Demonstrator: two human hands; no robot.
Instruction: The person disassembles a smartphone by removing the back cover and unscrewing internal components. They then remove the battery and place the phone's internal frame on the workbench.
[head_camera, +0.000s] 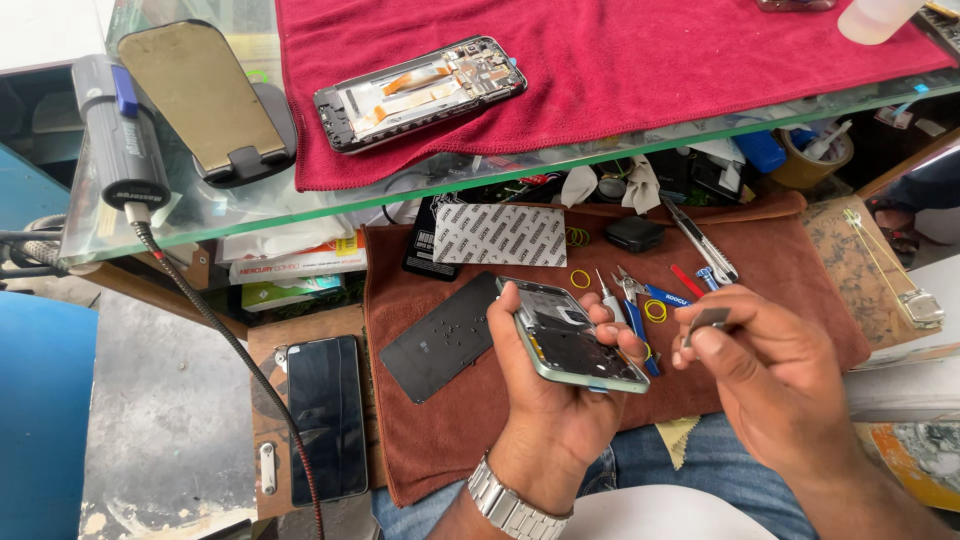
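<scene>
My left hand (545, 395) holds an opened smartphone (572, 335) with a pale green frame, its back removed and insides facing up. My right hand (770, 370) pinches a small flat grey metal piece (708, 319) just right of the phone. Both hands hover over a brown cloth (450, 430) on my lap. A black back cover (440, 335) lies on that cloth to the left of the phone. A metal watch (512, 508) is on my left wrist.
On the brown cloth lie blue-handled pliers (640, 300), a screwdriver (607, 295), yellow rubber bands (580, 278), a utility knife (700, 240) and a grey patterned pad (498, 235). A dark phone (325, 415) lies at left. Above, a glass shelf (200, 215) carries a red towel (620, 70) with another dismantled phone (420, 90).
</scene>
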